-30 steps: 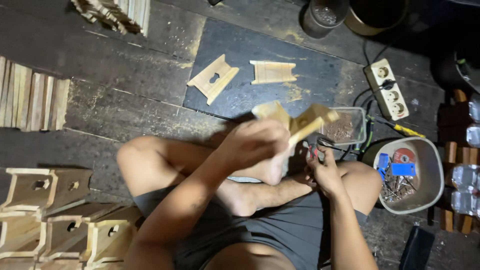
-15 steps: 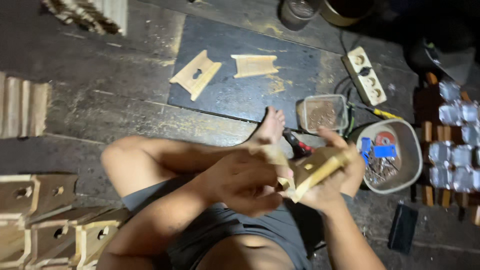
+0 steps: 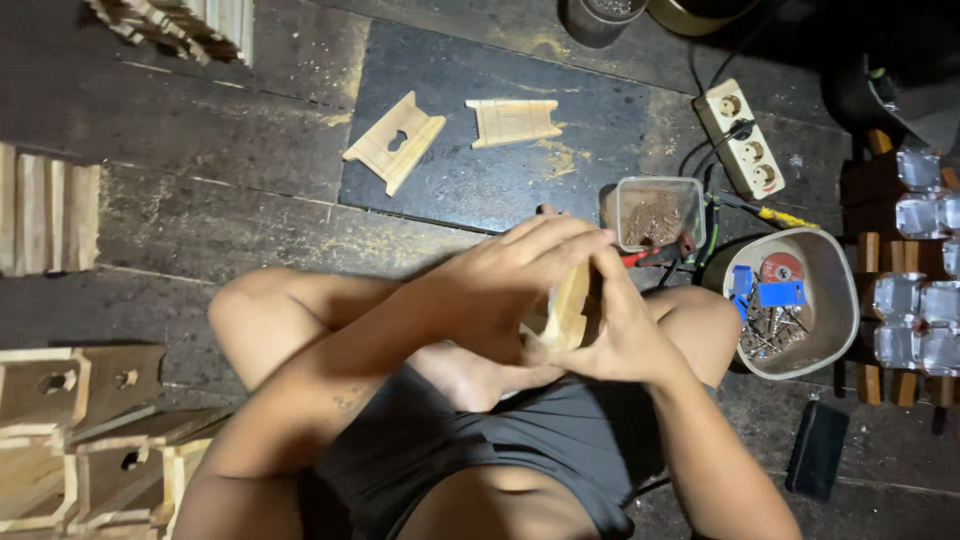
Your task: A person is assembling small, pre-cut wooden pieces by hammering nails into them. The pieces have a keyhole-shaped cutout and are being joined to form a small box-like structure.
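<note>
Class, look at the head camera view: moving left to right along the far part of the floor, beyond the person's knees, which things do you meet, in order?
Stack of wooden slats → wooden piece with a hole → grooved wooden piece → clear tub of nails → white power strip → round bowl of screws.

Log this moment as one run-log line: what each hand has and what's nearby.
left hand: grips wooden piece | right hand: grips same piece | nearby: clear tub of screws, grey bowl
</note>
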